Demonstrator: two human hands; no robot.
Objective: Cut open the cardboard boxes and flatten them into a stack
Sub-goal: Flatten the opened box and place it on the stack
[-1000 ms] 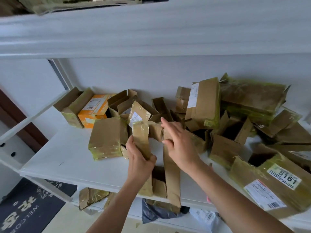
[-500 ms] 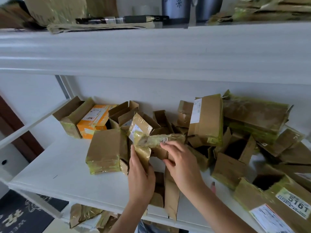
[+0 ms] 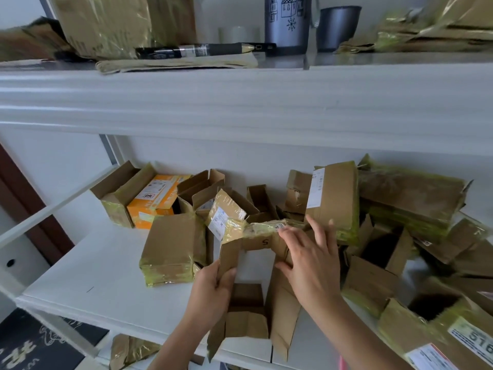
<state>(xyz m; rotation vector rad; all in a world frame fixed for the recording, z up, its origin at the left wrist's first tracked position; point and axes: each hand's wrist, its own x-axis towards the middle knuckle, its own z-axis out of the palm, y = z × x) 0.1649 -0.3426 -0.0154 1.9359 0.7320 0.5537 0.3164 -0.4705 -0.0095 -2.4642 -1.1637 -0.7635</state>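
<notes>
A person at a white shelf [image 3: 80, 279] works on a cut-open cardboard box [image 3: 256, 244], opened out further than half a second earlier: its taped top strip now spans across two hanging side panels, where before it was bunched between the hands. The camera has also tipped up, bringing the upper shelf [image 3: 400, 60] into fuller view.

The left hand [image 3: 213, 287] grips the lower end of the box's left panel, thumb on one face and fingers curled round the other. The right hand [image 3: 312, 263] lies with fingers spread and nearly straight against the right panel, pressing rather than grasping. The box stands at the front middle of the shelf, its flaps hanging over the front edge.

About a dozen more brown boxes crowd the shelf, too overlapped for an exact count: one sealed parcel [image 3: 170, 249] just left of the hands, one orange carton [image 3: 152, 204] behind it, and an upright labelled box [image 3: 333, 198] at the right fingertips. A handwritten "5" marks the held box; a label at lower right [image 3: 477, 340] reads "516", partly cut off. Other labels are too small to read.

Above stand one dark jug [image 3: 288, 22] with house drawings, one dark cup [image 3: 336, 25] and one black pen-like tool [image 3: 202, 50].
</notes>
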